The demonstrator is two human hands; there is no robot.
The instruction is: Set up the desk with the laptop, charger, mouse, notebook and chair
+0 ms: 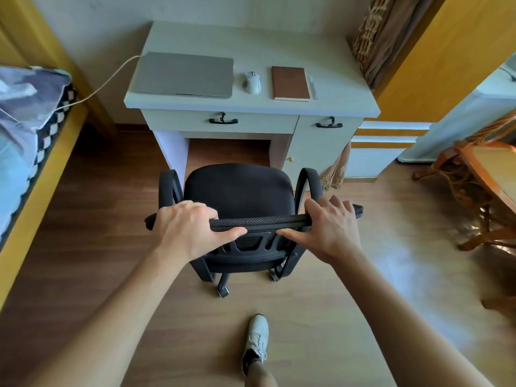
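A black office chair (pixel 238 191) stands on the floor just in front of the white desk (pixel 251 107), its seat facing the knee space. My left hand (pixel 187 227) and my right hand (pixel 332 227) both grip the top edge of the backrest. On the desk lie a closed grey laptop (pixel 185 75) with a white charger cable (pixel 106 83) plugged in at its left, a white mouse (pixel 252 82), a brown notebook (pixel 291 83) and a pen (pixel 313 88) beside it.
A bed (pixel 28 129) with bedding runs along the left. A wooden table (pixel 485 180) stands at the right, with a curtain (pixel 374 40) and a white appliance (pixel 458 118) behind it. My shoe (pixel 255 342) rests on the wooden floor behind the chair.
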